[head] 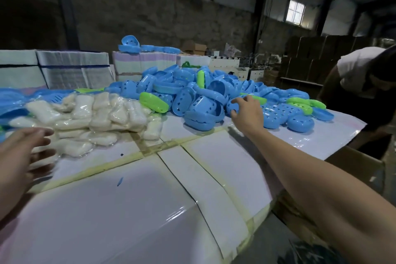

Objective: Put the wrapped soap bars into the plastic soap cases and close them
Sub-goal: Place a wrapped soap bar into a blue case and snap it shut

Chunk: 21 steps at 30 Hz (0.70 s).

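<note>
We reach out with our right hand (248,111) toward the pile of soap cases (203,94) in the middle of the frame, its fingers (234,113) spread and curling onto one blue case (232,105) at the pile's near edge; the thumb sits under it and the fingertips over it, so we judge the hold as just forming. Our left hand (23,148), at the left edge of the frame, hovers loose and holding nothing beside the wrapped soap bars (85,118), blurred by motion, likely going for a bar so both parts meet in front of us.

The cases are hard, glossy moulded plastic, oval, with drain holes punched through; most are blue, a few lime green (153,103). They lie tumbled, many hinged open, which suits one-handed picking. The bars are pale cream, rounded, sealed in crinkly clear film, heaped in rows at centre left. The desk (107,210) is smooth white sheeting joined with yellowish tape, slick enough for sliding things. Another person (364,83) bends at the right edge.
</note>
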### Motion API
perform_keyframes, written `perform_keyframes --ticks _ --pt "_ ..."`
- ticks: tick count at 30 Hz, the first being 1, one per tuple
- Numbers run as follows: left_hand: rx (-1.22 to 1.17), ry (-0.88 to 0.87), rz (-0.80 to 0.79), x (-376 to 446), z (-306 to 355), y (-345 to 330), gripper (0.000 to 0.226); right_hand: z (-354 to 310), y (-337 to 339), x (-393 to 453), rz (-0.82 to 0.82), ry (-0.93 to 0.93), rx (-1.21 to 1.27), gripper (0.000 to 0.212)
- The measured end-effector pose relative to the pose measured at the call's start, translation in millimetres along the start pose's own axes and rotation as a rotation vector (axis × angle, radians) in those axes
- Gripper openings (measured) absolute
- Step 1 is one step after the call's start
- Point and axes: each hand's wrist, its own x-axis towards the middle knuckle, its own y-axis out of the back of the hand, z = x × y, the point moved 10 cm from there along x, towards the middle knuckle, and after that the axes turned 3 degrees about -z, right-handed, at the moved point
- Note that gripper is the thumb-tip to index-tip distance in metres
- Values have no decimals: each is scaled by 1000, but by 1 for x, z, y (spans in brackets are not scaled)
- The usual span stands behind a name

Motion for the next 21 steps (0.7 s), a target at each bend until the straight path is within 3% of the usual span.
perform_keyframes --ticks 3,6,14,19,21 --pt "-19 -41 -55 -21 11 -9 24 -65 -2 -11 4 114 214 29" --pt "19 -76 -22 -43 22 -11 28 -140 -7 -30 -47 226 446 26" --pt "269 -203 65 -55 45 -4 29 -353 -33 -113 -368 519 769 20" --pt "282 -222 136 -55 49 11 32 -391 -45 -152 -279 695 729 23" --pt "382 -271 165 -54 54 15 30 -393 -56 -156 -329 758 736 26"
